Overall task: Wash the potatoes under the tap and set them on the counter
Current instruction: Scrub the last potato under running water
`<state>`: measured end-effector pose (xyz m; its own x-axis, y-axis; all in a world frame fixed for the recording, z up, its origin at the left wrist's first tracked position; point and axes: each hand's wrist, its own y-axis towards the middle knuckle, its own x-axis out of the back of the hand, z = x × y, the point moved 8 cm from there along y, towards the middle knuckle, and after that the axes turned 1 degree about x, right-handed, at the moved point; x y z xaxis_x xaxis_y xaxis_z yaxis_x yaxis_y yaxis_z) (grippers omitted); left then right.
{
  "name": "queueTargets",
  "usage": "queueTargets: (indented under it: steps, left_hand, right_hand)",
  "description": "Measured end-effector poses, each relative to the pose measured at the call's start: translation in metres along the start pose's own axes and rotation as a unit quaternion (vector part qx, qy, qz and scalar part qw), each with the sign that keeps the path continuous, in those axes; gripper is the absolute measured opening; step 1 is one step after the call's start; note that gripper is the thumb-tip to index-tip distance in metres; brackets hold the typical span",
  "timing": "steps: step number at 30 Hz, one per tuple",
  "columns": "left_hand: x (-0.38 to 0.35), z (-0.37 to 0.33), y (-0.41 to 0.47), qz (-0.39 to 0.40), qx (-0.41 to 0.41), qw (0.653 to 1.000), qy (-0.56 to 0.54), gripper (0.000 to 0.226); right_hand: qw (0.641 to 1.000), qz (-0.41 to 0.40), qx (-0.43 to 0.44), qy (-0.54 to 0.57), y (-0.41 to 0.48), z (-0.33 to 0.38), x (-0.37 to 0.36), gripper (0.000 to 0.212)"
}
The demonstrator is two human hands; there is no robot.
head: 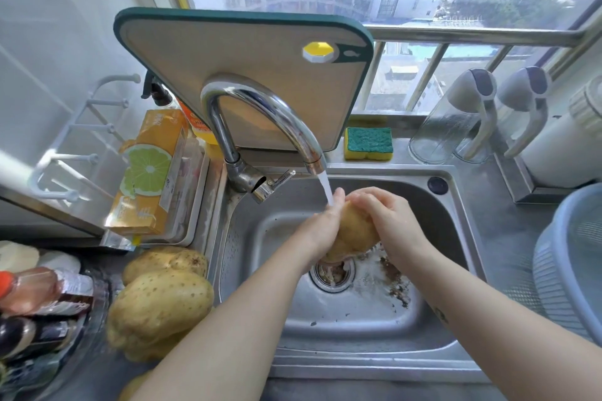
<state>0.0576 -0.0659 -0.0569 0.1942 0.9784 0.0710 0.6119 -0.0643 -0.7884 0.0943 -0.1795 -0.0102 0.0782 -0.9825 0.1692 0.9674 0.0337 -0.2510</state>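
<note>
Over the steel sink (358,319) I hold one brown potato (353,234) between both hands. My left hand (321,225) grips its left side and my right hand (389,218) covers its top and right side. Water runs from the chrome tap (260,111) onto my left fingers and the potato's top. On the counter left of the sink lie several more potatoes: a large one (159,301), another behind it (166,262) and others partly hidden under my left forearm. Dirt specks lie around the drain (332,275).
A cutting board (247,55) leans behind the tap. A green-yellow sponge (368,142) sits on the sink's back ledge. An orange box (150,172) stands left, bottles (39,293) at the near left, two clear jugs (456,120) and a blue-grey basket (573,270) on the right.
</note>
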Motion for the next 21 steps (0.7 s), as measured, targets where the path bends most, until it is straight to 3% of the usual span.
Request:
queueTargets:
  steps: [3, 5, 8, 10, 12, 14, 17, 21]
  left_hand:
    - [-0.015, 0.001, -0.004, 0.1, 0.003, 0.993, -0.068, 0.079]
    - [-0.017, 0.003, -0.007, 0.113, 0.001, 0.989, -0.093, 0.074]
    - [-0.01, 0.003, -0.005, 0.045, -0.025, 0.993, -0.104, 0.066]
    - [0.0, -0.005, -0.006, -0.039, -0.089, 0.995, 0.008, 0.057]
    - [0.011, -0.018, -0.012, -0.12, -0.17, 0.97, 0.123, 0.045]
    - [0.021, -0.025, -0.017, -0.166, -0.213, 0.945, 0.186, 0.041]
    - [0.03, -0.032, -0.021, -0.196, -0.278, 0.913, 0.226, 0.044]
    - [0.021, -0.035, -0.026, -0.188, -0.326, 0.898, 0.227, 0.045]
  right_hand:
    - [0.993, -0.009, -0.054, 0.107, 0.006, -0.011, 0.001, 0.018]
    - [0.985, -0.018, -0.088, 0.144, 0.01, -0.021, 0.0, 0.021]
    - [0.965, -0.06, -0.155, 0.201, 0.012, -0.04, -0.006, 0.028]
    - [0.92, -0.092, -0.233, 0.301, 0.007, -0.055, -0.018, 0.021]
    - [0.868, -0.113, -0.294, 0.384, 0.002, -0.064, -0.031, 0.014]
    - [0.839, -0.099, -0.331, 0.421, -0.003, -0.068, -0.046, 0.026]
    - [0.823, -0.099, -0.335, 0.447, -0.006, -0.071, -0.06, 0.048]
    - [0.799, -0.14, -0.314, 0.494, -0.006, -0.077, -0.056, 0.069]
